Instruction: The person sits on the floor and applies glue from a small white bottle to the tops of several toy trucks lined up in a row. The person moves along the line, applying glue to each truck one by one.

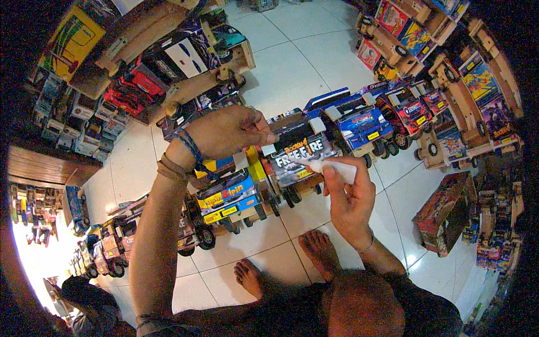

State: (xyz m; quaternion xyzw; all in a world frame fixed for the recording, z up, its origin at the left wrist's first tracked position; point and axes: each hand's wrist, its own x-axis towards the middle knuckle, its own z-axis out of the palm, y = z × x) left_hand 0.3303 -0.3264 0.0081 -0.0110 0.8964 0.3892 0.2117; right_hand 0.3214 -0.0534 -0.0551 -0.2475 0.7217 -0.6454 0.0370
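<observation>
White floor tiles (292, 73) fill the middle of the room, ringed on every side by handmade wooden toy trucks with bright printed panels. Taking the dark toy truck (297, 154) under the hands as the landmark: it stands on the tiles in a row of trucks, its printed box side facing up toward the camera. The left hand (230, 132) hovers just over its left end, fingers drawn together at the tips, pinching a small white piece (269, 149) against the truck's front corner; blue cord bracelets (191, 149) and brown bands wrap that wrist. The right hand (348, 196) sits just right of and below the truck, fingers curled around a white glue tube (331, 167) whose nozzle points left, its tip resting over the truck's side panel. Left of the landmark stands a blue-and-yellow toy truck (227, 196), touching its neighbours; right of it a blue toy truck (353, 123), then a red one (407, 112). Below the landmark, the person's bare feet (320, 253) rest on the tiles. Well to its right lies a red printed box (443, 213). Far to its upper left, larger wooden trucks (185, 62) are stacked in a pile
</observation>
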